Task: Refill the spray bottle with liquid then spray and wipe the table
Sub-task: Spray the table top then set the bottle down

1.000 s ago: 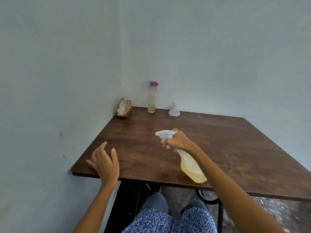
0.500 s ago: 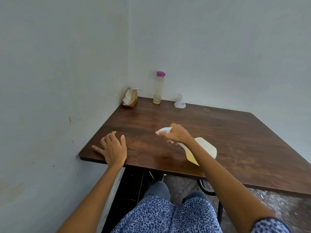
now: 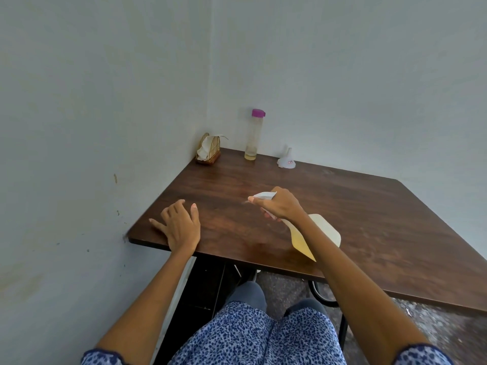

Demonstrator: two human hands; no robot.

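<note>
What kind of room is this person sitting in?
Probably a plain dining corner in a home or small eatery. A dark wooden table sits pushed into bare pale walls, with a wicker napkin holder in the corner.

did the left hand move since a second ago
Yes. The left hand came down from above the table's near edge and now rests flat on it.

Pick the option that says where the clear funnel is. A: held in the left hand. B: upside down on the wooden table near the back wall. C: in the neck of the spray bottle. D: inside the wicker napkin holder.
B: the small clear plastic funnel sits wide end down on the dark wooden table, to the right of the tall purple-capped bottle, with neither hand near it.
</note>
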